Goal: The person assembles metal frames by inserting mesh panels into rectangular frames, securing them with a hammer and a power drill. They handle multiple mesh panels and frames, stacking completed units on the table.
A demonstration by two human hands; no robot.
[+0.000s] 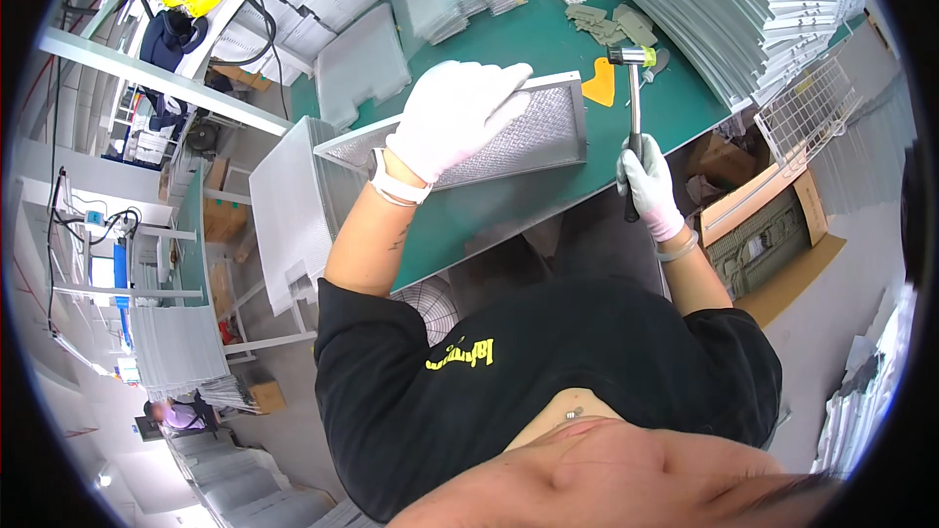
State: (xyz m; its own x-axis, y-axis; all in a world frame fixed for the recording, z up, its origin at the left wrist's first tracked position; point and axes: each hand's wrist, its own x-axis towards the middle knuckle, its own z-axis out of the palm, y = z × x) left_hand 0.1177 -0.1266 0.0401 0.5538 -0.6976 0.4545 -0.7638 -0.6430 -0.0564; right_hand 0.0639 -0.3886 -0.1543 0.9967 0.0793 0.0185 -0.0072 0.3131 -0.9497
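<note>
A framed metal mesh panel (533,132) stands tilted near the front edge of the green table. My left hand (455,117), in a white glove, is at its upper rim, with finger and thumb on either side of it. Part of the rim is hidden behind this hand. To the right, my gloved right hand (649,186) is wrapped around the dark grip of a mallet (635,98). The mallet's head points away from me, dark at one end and yellow-green at the other, apart from the panel. A yellow flat piece (600,83) lies between panel and mallet.
Stacks of white sheets (704,15) stand at the far right of the green table (469,220). Grey-green flat pieces (611,24) lie behind the mallet. Bubble-wrapped sheets (293,205) are at the left. An opened carton (773,244) and a wire basket (807,112) sit right.
</note>
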